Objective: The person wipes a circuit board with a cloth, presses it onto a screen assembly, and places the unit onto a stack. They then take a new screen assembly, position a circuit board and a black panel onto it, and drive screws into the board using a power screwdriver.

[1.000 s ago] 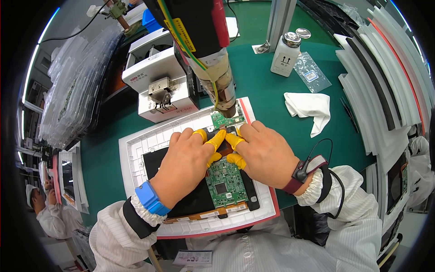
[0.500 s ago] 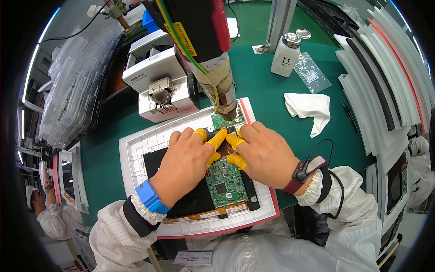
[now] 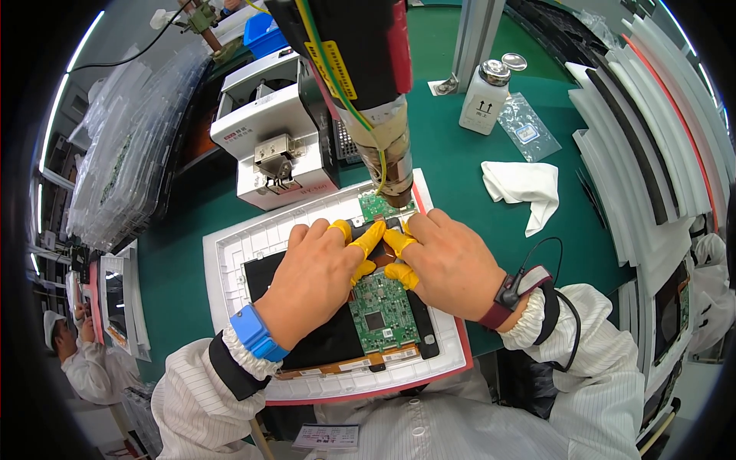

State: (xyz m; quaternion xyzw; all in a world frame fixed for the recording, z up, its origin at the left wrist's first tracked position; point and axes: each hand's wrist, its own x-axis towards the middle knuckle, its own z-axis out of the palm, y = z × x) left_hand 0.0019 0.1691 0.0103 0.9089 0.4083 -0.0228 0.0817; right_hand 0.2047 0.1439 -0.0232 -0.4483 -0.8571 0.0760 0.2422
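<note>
Peeking out between the thumbs, the brown ribbon [image 3: 386,261] sits just beyond the green circuit board [image 3: 383,314], within a white frame [image 3: 222,264] on the table [image 3: 180,287]! Left hand [image 3: 314,264] and right hand [image 3: 456,264] curl inward, fingertips bunched; whether they're gripping it, I cannot tell. Looks like delicate positioning, and the next move calls for steady, even fingers.

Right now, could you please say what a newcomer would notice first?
Probably the left hand and right hand, close together in yellow finger covers at the centre, by the larger green circuit board. Then comes the bulky dark tool, pointing down from the upper middle, and a white cloth on the right.
</note>
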